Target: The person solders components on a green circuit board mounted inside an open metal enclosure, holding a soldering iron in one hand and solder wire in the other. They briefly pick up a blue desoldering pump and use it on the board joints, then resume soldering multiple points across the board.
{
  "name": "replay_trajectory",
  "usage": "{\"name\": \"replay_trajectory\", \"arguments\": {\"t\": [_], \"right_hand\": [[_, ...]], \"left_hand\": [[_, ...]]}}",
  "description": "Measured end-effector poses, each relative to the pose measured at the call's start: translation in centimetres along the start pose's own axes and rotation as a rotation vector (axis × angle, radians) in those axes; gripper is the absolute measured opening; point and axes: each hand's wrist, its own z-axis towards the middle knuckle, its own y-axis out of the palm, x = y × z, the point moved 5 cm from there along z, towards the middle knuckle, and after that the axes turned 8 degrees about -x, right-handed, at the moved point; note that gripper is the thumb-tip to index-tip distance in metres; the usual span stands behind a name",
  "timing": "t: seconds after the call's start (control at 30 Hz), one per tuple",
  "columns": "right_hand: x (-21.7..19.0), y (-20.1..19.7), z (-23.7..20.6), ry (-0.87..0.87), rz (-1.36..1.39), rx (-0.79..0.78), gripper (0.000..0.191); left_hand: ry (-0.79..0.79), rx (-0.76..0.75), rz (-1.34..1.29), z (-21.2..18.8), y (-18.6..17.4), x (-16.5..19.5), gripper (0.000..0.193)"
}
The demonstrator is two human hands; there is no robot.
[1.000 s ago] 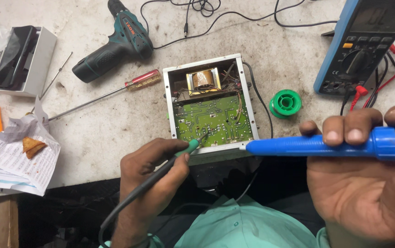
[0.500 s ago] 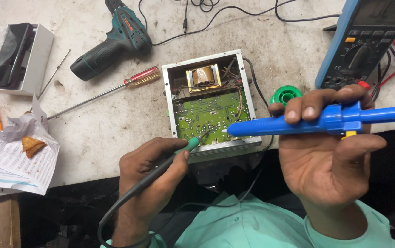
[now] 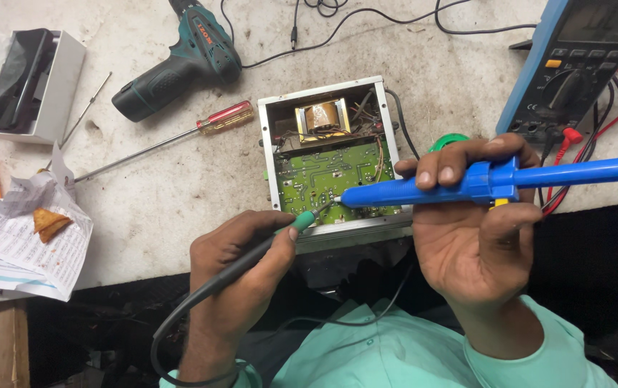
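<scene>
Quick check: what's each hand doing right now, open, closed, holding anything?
Left hand: closed on the soldering iron, tip at the green circuit board.
Right hand: closed on the blue desoldering pump, nozzle at the same board.

The worktop (image 3: pixel 179 179) carried an open metal case (image 3: pixel 330 154); left of it lay a screwdriver (image 3: pixel 172 140) and drill (image 3: pixel 179 61), right of it a multimeter (image 3: pixel 575 65).
</scene>
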Motion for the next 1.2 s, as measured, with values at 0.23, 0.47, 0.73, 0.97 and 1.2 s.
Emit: {"name": "replay_trajectory", "arguments": {"t": [0.23, 0.47, 0.73, 0.97, 1.2], "right_hand": [[0.3, 0.2, 0.1, -0.007, 0.011, 0.000, 0.046], [0.4, 0.6, -0.3, -0.038, -0.057, -0.006, 0.049], [0.9, 0.9, -0.1, -0.045, -0.108, 0.021, 0.048], [-3.5, 0.1, -1.4, -0.039, -0.048, 0.051, 0.050], [-6.9, -1.0, -4.8, 0.443, -1.162, -0.042, 0.034]], "left_hand": [[-0.003, -0.001, 0.010, 0.0, -0.1, -0.1, 0.022], [-0.006, -0.010, 0.035, -0.1, -0.1, -0.4, 0.024], [0.019, -0.009, 0.030, -0.4, 0.0, -0.4, 0.023], [0.179, 0.117, -0.032, -1.8, -0.5, -1.5, 0.022], [0.572, 0.280, -0.253, -5.4, -1.2, 3.7, 0.038]]}}
